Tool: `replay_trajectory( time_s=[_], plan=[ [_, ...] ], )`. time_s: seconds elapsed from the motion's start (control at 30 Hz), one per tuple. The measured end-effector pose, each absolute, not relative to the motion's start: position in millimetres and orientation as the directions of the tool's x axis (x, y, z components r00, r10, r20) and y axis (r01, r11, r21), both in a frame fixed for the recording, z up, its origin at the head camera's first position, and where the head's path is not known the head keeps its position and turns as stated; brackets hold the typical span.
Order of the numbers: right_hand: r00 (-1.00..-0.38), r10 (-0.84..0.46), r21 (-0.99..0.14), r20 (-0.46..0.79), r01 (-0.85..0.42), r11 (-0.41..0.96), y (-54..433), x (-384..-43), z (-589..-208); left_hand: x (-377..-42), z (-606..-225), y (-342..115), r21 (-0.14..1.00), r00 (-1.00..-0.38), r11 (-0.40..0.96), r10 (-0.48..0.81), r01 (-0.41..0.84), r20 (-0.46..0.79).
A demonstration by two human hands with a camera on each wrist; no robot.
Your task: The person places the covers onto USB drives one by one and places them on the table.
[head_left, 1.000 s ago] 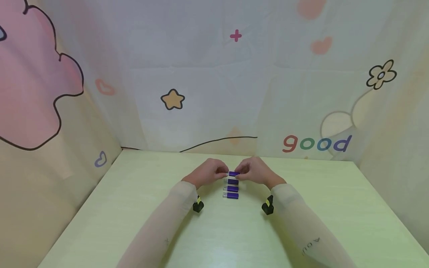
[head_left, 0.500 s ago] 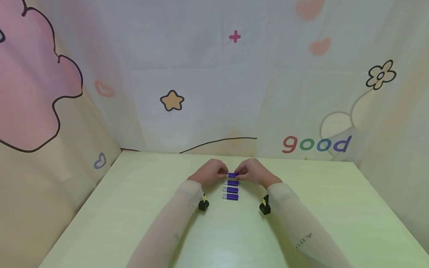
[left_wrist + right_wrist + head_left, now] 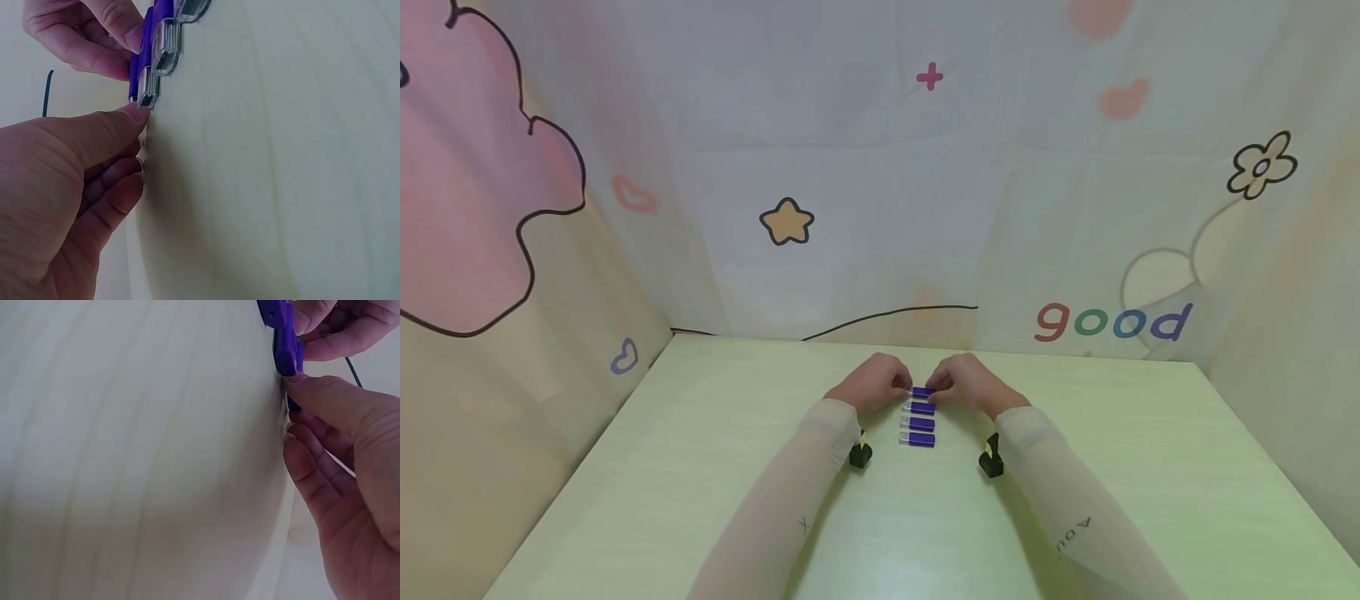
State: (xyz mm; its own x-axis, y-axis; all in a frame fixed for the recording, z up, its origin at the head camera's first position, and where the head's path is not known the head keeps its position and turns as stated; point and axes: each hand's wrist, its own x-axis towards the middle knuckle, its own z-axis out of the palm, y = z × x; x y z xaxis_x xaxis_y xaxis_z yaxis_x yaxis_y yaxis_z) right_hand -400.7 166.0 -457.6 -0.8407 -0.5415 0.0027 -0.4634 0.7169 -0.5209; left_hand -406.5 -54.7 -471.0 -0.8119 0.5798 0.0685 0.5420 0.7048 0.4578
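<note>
Several purple USB flash drives with clear caps lie in a column on the table, their caps pointing left. My left hand [image 3: 872, 385] pinches the clear-capped end of the farthest flash drive [image 3: 921, 392], and my right hand [image 3: 964, 383] holds its purple end. Nearer to me lie a second drive [image 3: 919, 408], a third drive [image 3: 918, 424] and the nearest drive [image 3: 917, 439], untouched. In the left wrist view the left thumb [image 3: 115, 128] is at a clear cap [image 3: 149, 94]. The right wrist view shows the right thumb [image 3: 319, 390] against a purple end; the fingertips are partly hidden.
The pale wooden table [image 3: 880, 525] reaches back to a printed cloth backdrop [image 3: 850, 167], with cloth at both sides. A small black device [image 3: 861, 452] hangs at the left wrist and another black device [image 3: 991, 460] at the right.
Both wrists have drawn slightly inward, the left sleeve shifting right and the right sleeve a little left. Both hands stay on the farthest flash drive, and the column looks unchanged.
</note>
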Motion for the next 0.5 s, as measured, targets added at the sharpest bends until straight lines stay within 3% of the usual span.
replay_trajectory(
  time_s=[0.5],
  plan=[
    [-0.865,-0.499,-0.540,-0.059,-0.393,0.745,166.2,-399.0,-456.6,-407.9,-471.0,-56.3,0.469,-0.822,0.720,0.568,0.511,0.024]
  ],
)
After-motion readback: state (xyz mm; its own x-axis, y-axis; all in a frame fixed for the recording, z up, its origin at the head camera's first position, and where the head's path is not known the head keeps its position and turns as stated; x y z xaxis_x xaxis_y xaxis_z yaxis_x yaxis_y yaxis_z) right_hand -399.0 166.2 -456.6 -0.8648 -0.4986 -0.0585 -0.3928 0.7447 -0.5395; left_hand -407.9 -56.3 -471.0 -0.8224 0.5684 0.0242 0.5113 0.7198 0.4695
